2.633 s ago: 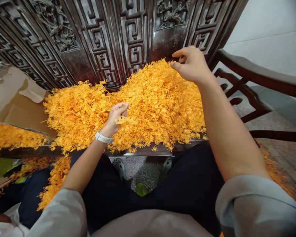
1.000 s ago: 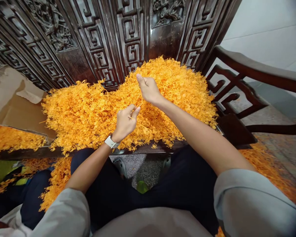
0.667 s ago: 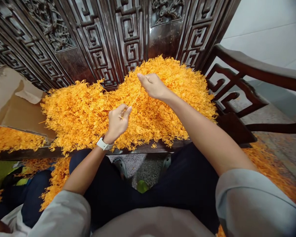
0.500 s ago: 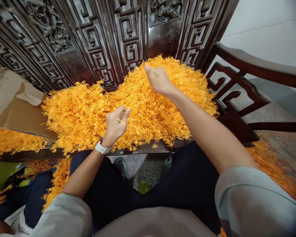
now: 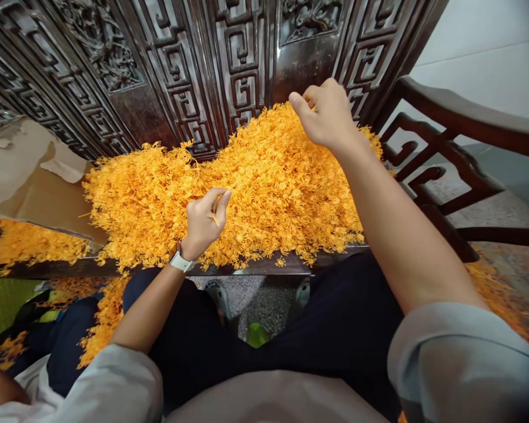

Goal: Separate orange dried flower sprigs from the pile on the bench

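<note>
A large heap of orange frilly pieces (image 5: 264, 200), like small plastic flower sprigs, is spread on the dark wooden bench seat (image 5: 291, 265). My left hand (image 5: 206, 220), with a pale watch on its wrist, is held over the front of the heap. Its thumb and fingers pinch a thin orange stem (image 5: 214, 219) that shows by the palm. Farther back and to the right, my right hand (image 5: 328, 114) is raised over the top of the heap. Its thumb stands apart from the bent fingers, and I see nothing between them.
Carved dark wood forms the bench back (image 5: 194, 70), and an armrest (image 5: 458, 111) rises at the right. On the left, a torn cardboard piece (image 5: 39, 182) leans beside the heap. More orange pieces (image 5: 108, 323) lie below, near another person's arm (image 5: 0, 382).
My right hand has moved right and up across the heap, and its thumb has parted from the fingers. My left hand keeps its pinch almost in place. The view has shifted slightly.
</note>
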Demonstrator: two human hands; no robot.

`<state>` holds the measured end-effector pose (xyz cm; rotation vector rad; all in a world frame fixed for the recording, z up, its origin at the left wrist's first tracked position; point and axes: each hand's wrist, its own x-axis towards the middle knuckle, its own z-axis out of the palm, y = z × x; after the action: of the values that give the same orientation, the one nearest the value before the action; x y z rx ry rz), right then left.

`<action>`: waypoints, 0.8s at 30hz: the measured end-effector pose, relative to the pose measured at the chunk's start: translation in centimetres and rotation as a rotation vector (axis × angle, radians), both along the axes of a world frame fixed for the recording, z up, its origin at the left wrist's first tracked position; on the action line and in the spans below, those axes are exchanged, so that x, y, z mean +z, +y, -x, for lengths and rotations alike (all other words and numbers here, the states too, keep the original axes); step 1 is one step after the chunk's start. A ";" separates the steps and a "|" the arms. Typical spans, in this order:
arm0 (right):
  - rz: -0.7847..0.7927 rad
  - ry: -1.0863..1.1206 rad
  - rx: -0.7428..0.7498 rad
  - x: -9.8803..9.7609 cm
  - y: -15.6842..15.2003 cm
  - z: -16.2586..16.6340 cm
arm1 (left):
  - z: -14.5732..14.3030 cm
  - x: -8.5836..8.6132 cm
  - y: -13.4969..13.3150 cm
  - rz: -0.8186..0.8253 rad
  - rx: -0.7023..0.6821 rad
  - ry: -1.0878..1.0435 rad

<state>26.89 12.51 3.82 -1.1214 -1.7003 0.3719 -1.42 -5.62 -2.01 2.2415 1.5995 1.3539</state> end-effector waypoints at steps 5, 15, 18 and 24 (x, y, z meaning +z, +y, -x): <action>-0.016 0.114 0.101 -0.1 -0.8 -0.3 | -0.2 0.4 0.7 0.108 0.002 -0.208; 0.215 0.092 0.481 -0.1 -7.7 8.5 | 0.9 0.0 5.6 0.383 -0.041 -1.035; 0.406 0.161 0.637 -1.3 -8.6 10.7 | 1.0 1.0 5.5 0.500 -0.200 -1.209; 0.523 0.345 0.567 -3.3 -7.6 11.6 | 0.9 1.4 4.7 0.485 -0.329 -1.260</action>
<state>15.28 4.93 0.56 -0.8370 -1.6209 1.3481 -2.32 -0.88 -0.63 0.8854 0.8646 1.5093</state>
